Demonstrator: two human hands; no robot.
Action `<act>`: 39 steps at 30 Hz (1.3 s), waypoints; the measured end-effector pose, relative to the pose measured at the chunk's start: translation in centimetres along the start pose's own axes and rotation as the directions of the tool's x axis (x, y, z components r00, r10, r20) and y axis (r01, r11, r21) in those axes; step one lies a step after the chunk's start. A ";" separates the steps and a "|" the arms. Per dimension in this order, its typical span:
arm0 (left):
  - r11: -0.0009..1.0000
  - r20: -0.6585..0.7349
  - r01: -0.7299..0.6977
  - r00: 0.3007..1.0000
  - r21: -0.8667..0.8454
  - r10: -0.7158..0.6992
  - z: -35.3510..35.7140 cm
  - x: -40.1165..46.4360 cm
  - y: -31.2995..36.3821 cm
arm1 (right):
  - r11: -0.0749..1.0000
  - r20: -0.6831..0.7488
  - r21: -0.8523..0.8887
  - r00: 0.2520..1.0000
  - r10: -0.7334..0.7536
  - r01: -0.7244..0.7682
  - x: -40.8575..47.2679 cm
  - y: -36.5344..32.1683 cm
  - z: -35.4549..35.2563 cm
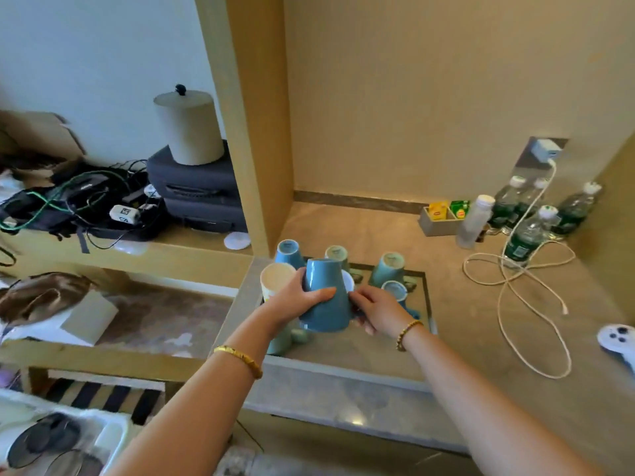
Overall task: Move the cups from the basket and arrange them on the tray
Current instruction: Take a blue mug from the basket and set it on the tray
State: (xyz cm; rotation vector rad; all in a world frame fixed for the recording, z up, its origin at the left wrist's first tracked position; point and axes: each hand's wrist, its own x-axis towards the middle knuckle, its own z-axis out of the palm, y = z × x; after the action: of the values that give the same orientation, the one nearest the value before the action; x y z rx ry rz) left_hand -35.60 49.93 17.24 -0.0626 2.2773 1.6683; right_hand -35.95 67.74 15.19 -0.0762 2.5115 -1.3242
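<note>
My left hand (298,297) grips a blue cup (324,297), held upside down above the tray (427,304) on the counter. My right hand (376,310) touches that cup's right side near its handle, fingers curled at it. Upside-down cups stand on the tray: a blue one (288,252), a green one (337,254) and a pale green one (388,269). A small blue-rimmed cup (395,291) sits behind my right hand. A cream cup (275,280) stands at the tray's left. Part of a pale green cup (283,340) shows under my left wrist. The basket is not clearly seen.
Water bottles (522,235) and a white bottle (476,221) stand at the back right beside a tea-bag box (439,218). A white charger cable (515,280) loops over the counter. A white controller (618,341) lies at the right edge. Left shelf holds bags and cables (86,207).
</note>
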 end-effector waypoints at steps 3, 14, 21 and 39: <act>0.973 0.118 -0.083 0.991 0.217 0.059 1.4 1.1 -0.2 | 0.988 0.092 0.116 0.991 0.092 -0.103 -0.7 2.5 -1.0; 0.792 0.214 -0.209 0.972 0.574 0.101 2.8 2.4 -4.4 | 0.961 0.029 -0.251 0.991 0.132 -0.120 0.1 7.2 2.0; 0.747 0.178 -0.160 0.982 0.645 0.056 3.4 2.6 -6.6 | 0.937 0.063 -0.329 0.987 0.150 -0.121 1.0 8.2 3.1; 0.585 0.213 -0.188 0.977 0.789 0.027 1.9 3.5 -6.6 | 0.898 0.103 -0.424 0.979 0.178 -0.119 2.2 8.5 4.3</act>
State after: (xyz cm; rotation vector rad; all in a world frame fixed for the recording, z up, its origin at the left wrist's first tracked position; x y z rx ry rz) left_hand -37.09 50.08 9.63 0.4295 2.6932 0.4760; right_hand -36.05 68.75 5.43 -0.0634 2.5745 -0.6816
